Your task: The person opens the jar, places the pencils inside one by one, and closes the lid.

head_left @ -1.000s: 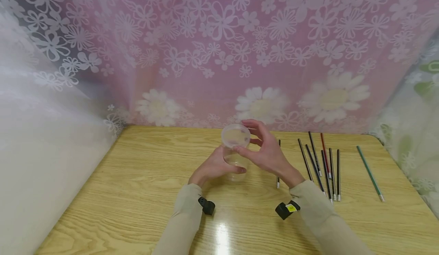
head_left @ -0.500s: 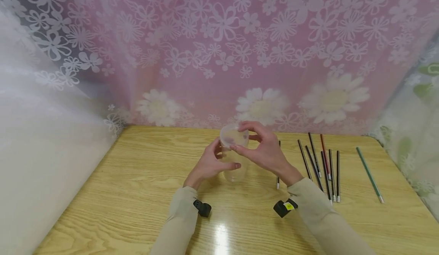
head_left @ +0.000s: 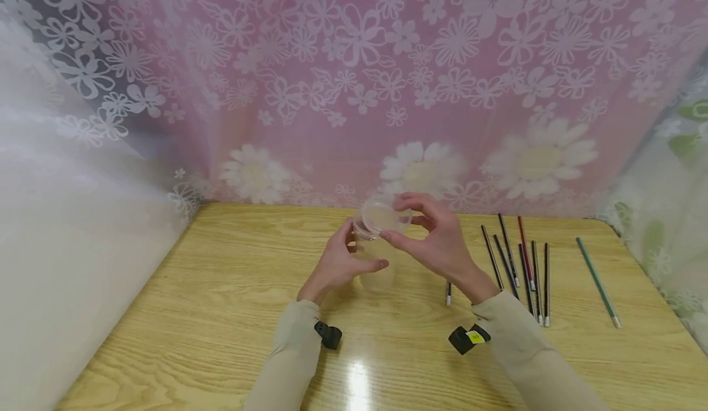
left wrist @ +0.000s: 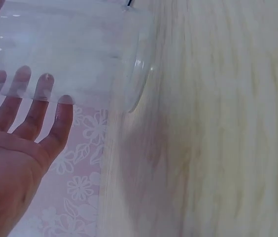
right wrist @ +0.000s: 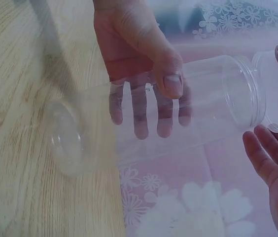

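Observation:
A clear plastic jar (head_left: 377, 279) stands upright near the middle of the table. My left hand (head_left: 337, 262) holds it from the left, thumb in front and fingers behind; the fingers show through the jar wall (right wrist: 210, 103) in the right wrist view. My right hand (head_left: 439, 239) grips the clear lid (head_left: 381, 217) by its edge between thumb and fingers. Off the threaded mouth, the lid (right wrist: 273, 94) sits tilted and shifted right, close to the rim. In the left wrist view the jar's base (left wrist: 139, 64) is close to the wood surface.
To the right lie several dark pencils (head_left: 546, 282), a red pencil (head_left: 524, 251) and a green pencil (head_left: 597, 283). One dark pencil (head_left: 448, 294) lies partly hidden behind my right hand. A pink floral curtain (head_left: 332, 91) hangs along the table's back edge (head_left: 287, 204).
The lid has come away from the jar's mouth and moved right with my right hand. My left hand has shifted slightly higher and left on the jar.

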Tool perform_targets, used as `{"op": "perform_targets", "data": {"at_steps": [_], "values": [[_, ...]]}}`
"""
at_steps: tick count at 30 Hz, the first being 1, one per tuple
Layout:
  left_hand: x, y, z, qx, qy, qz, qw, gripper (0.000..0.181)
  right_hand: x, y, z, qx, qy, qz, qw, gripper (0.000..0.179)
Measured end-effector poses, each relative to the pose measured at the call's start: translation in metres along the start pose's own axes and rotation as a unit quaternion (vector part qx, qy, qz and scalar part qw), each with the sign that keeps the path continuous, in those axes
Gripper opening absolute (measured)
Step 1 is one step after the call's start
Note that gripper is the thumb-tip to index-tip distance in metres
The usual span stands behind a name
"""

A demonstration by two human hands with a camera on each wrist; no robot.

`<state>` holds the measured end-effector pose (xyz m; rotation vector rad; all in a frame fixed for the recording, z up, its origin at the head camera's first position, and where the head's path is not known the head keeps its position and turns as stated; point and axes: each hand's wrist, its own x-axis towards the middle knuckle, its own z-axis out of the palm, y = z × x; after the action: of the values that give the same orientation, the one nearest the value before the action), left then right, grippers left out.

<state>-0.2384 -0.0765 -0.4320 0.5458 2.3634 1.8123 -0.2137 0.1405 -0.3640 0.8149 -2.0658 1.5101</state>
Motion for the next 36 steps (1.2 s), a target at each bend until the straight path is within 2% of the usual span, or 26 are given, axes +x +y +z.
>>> {"op": "perform_targets", "data": {"at_steps": [8, 14, 17, 21, 30, 36], "values": [[0.006, -0.003, -0.006, 0.022, 0.015, 0.019, 0.9995, 0.067, -0.007, 0.001, -0.007, 0.011, 0.005, 0.001, 0.9999, 0.044], [0.009, -0.003, -0.008, 0.035, 0.019, 0.014, 0.9991, 0.069, -0.013, -0.001, -0.013, -0.001, 0.008, 0.005, 1.0000, 0.043], [0.011, -0.003, -0.008, 0.037, 0.020, 0.017, 0.9990, 0.069, -0.017, -0.004, -0.017, -0.002, 0.004, -0.007, 1.0000, 0.044], [0.013, -0.004, -0.009, 0.044, 0.022, 0.019, 0.9986, 0.066, -0.021, -0.006, -0.022, 0.008, -0.013, -0.031, 0.9994, 0.045], [0.014, -0.004, -0.009, 0.050, 0.024, 0.024, 0.9982, 0.069, -0.036, -0.006, -0.034, -0.022, -0.060, -0.058, 0.9963, 0.051], [0.014, -0.004, -0.010, 0.060, 0.024, 0.019, 0.9977, 0.070, -0.052, -0.006, -0.038, -0.049, -0.090, -0.037, 0.9940, 0.046]]}}
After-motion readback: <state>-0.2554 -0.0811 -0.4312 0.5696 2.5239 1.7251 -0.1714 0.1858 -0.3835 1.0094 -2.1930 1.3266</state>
